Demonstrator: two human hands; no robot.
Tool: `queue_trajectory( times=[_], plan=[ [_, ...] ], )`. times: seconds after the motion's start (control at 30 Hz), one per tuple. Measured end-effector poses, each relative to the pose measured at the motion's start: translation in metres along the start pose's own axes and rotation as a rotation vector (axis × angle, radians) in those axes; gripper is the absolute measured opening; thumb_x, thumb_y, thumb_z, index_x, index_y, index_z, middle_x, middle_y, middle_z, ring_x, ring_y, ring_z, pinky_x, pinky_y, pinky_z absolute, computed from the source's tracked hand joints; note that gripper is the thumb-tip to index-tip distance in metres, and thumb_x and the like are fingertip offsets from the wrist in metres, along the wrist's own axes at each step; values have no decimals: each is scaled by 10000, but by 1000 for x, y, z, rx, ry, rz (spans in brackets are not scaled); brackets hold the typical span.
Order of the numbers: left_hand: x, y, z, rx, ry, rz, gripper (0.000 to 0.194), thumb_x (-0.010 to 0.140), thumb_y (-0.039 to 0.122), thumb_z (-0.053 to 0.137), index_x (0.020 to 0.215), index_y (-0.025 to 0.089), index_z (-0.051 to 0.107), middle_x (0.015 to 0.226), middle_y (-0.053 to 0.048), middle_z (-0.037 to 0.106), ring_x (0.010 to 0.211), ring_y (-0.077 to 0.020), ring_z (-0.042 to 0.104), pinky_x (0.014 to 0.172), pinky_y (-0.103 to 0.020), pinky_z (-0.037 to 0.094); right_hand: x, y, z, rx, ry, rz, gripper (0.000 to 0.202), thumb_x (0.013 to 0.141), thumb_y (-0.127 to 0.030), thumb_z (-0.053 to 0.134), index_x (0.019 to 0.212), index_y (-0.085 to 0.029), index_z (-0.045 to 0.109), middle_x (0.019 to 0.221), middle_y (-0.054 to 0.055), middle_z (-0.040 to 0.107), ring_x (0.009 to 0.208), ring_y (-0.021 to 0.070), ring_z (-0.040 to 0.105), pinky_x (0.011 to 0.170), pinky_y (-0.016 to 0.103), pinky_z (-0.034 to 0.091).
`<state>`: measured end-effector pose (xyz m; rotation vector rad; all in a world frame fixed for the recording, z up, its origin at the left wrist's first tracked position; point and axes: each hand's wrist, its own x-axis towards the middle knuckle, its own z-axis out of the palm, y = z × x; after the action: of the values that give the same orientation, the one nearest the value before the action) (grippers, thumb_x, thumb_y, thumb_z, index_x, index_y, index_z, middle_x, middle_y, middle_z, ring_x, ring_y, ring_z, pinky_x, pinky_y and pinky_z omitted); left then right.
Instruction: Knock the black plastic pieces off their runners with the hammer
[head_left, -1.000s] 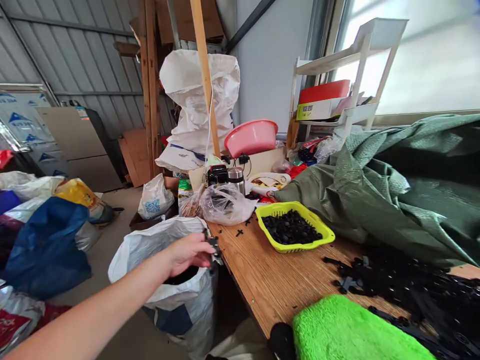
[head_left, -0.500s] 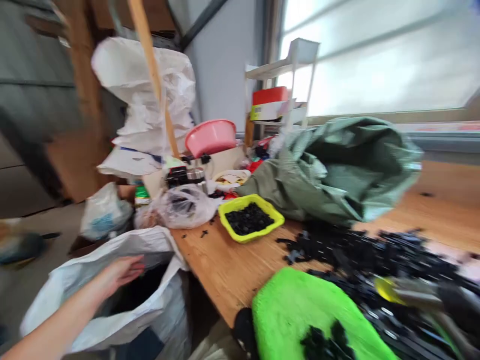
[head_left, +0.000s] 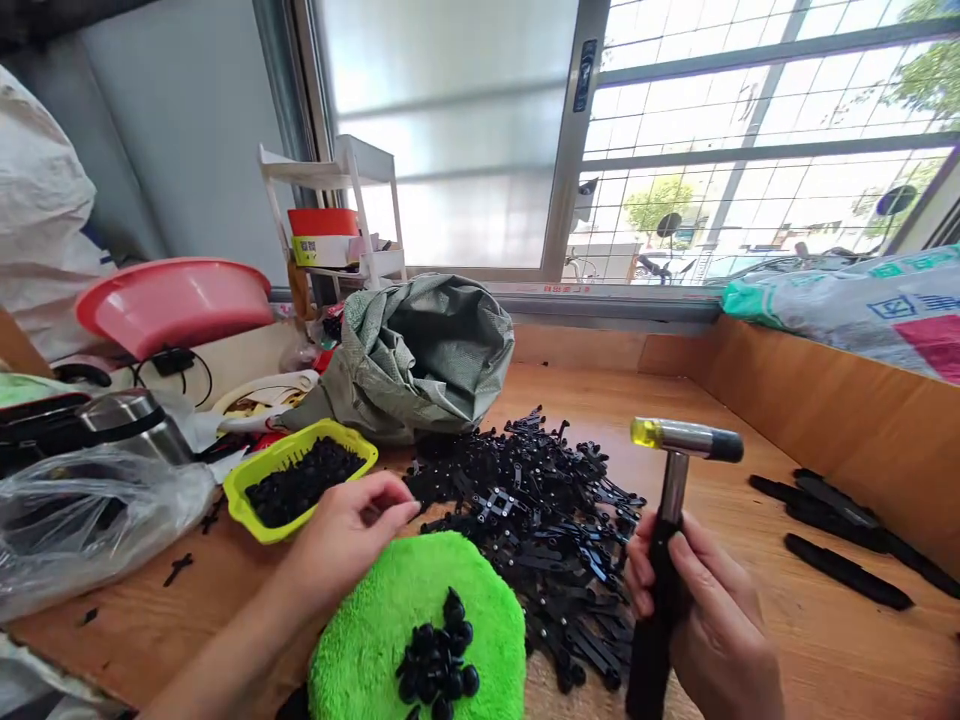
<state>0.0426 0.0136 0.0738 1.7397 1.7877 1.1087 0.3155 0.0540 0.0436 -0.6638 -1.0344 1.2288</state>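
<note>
My right hand (head_left: 712,605) grips the black handle of a small mallet (head_left: 679,440), held upright. Its metal head has one yellow and one dark end. My left hand (head_left: 356,530) hovers at the far edge of a green fluffy cushion (head_left: 360,640), thumb and forefinger curled together. Whether something small sits between them I cannot make out. On the cushion lies a cluster of round black plastic pieces (head_left: 435,665). Between my hands spreads a heap of black hinged parts (head_left: 525,490). A yellow basket (head_left: 244,505) of small black pieces stands beside my left wrist.
Behind the heap slumps an open grey-green woven sack (head_left: 390,390). Long black strips (head_left: 847,570) lie at the right, near a wooden side board (head_left: 847,430). A clear plastic bag (head_left: 112,520), a steel flask (head_left: 139,425) and a pink basin (head_left: 180,300) crowd the left.
The view has swung right, from the white sack toward the window. My left hand has come from the sack's mouth to the cushion. The mallet now stands upright in my right hand.
</note>
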Motion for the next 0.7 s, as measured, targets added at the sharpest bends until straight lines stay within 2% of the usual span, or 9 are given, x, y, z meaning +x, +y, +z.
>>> queue_trajectory(
  times=[0.1,0.17,0.27,0.33,0.4,0.5,0.6,0.7],
  plan=[
    [40,20,49,207,-104,130,161,763,282,532,828,153,603,791,-32,608,728,-154,541,661,-233,412,1,0,-8,17,-3,2,207,785,-388,601,809,-186,563,546,-14,460,417,111,406,373,190,325],
    [57,24,73,450,-185,204,246,712,261,611,931,149,605,924,-73,609,879,-210,543,771,-293,419,1,0,-10,24,-6,3,210,793,-394,588,811,-189,551,546,-17,457,410,112,405,372,194,321],
    [68,26,94,579,-279,221,285,645,230,666,914,145,626,901,-106,621,884,-266,555,755,-346,436,1,0,-9,22,-13,21,223,785,-405,597,824,-191,548,538,-21,459,405,115,409,364,194,326],
    [69,28,97,593,-287,232,231,652,169,618,882,158,635,862,-95,629,866,-257,564,740,-332,441,1,2,-8,19,-12,34,248,777,-423,605,831,-187,551,537,-20,463,405,115,407,357,193,331],
    [69,27,93,605,-261,251,249,664,117,551,893,173,632,860,-73,627,879,-232,558,758,-310,433,2,4,-9,17,-4,37,263,772,-432,610,838,-184,552,536,-20,463,402,113,399,348,192,333],
    [65,19,74,622,-179,240,299,683,92,487,938,172,622,892,-61,614,896,-210,536,796,-302,414,3,6,-12,19,1,44,269,773,-432,613,857,-183,555,546,-14,473,409,117,407,348,197,350],
    [56,5,45,657,-89,224,314,699,81,462,954,177,619,900,-49,597,897,-199,515,800,-295,403,4,8,-17,31,-9,66,265,761,-423,634,853,-185,564,544,-8,488,409,115,418,346,189,358],
    [37,-9,11,728,-17,183,294,705,66,464,930,170,622,875,-47,585,877,-197,509,786,-293,400,5,11,-23,39,-41,92,256,757,-418,637,852,-190,573,539,-3,491,411,123,429,342,192,375]
  ],
)
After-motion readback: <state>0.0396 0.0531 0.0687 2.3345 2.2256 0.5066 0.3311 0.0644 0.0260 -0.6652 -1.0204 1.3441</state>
